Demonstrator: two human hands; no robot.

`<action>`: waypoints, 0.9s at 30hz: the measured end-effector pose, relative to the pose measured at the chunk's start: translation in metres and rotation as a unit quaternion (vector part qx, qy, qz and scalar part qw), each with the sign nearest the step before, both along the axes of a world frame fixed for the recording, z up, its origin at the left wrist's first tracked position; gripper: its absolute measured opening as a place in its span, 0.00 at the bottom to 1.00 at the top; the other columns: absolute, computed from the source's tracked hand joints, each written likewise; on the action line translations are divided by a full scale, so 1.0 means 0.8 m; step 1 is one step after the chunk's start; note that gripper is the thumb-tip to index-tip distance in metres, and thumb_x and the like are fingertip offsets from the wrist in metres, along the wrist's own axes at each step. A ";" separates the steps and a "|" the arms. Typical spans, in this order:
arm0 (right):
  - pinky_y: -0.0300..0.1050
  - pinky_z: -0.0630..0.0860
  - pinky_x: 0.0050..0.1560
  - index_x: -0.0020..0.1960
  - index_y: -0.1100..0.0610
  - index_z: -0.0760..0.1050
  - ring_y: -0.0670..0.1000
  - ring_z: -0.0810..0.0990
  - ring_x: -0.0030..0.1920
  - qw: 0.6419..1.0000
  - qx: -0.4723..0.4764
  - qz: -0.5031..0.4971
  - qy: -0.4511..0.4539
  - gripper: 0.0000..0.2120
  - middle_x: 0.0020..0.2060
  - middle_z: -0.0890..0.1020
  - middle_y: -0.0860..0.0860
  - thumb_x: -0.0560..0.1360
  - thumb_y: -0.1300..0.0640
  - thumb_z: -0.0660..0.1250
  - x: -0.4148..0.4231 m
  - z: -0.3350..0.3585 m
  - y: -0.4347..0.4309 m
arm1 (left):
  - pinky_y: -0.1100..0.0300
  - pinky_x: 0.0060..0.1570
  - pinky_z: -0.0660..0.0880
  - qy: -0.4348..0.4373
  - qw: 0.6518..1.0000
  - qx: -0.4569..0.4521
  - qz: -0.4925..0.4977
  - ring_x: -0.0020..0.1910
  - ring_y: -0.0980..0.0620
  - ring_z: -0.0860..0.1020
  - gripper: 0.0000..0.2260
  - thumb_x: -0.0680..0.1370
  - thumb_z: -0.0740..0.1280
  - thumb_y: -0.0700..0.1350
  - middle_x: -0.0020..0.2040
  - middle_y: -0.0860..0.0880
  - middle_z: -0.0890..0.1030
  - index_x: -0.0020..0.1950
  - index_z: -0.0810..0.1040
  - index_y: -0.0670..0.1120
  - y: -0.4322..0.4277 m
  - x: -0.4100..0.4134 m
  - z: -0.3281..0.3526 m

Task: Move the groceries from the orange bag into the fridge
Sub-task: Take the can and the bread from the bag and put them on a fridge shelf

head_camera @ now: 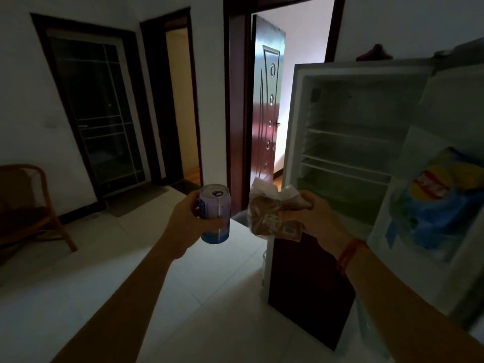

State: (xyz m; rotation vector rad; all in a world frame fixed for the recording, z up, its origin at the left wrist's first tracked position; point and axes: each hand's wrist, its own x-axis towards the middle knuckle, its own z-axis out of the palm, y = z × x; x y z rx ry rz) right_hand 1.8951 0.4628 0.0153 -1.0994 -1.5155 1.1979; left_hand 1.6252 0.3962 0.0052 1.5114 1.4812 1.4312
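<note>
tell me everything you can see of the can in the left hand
The can is a metal drink can, pale lilac-white with blue print and a blue base, a ring pull on its silver top; opened or not, I cannot tell. It is nearly upright in mid-air, gripped round its body by the left hand, fingers curled across its front. It hangs apart from the wrapped packet in the right hand.

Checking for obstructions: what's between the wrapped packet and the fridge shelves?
Nothing, per the head view: the packet in the right hand fronts the open fridge.
</note>
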 end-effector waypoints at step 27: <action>0.51 0.82 0.50 0.59 0.54 0.76 0.53 0.83 0.51 0.973 -0.014 -0.225 0.039 0.22 0.52 0.83 0.52 0.68 0.64 0.76 0.065 0.046 0.427 | 0.54 0.46 0.81 -0.052 0.968 0.025 -0.244 0.48 0.53 0.83 0.30 0.59 0.80 0.31 0.50 0.53 0.84 0.55 0.78 0.51 0.584 0.081 0.034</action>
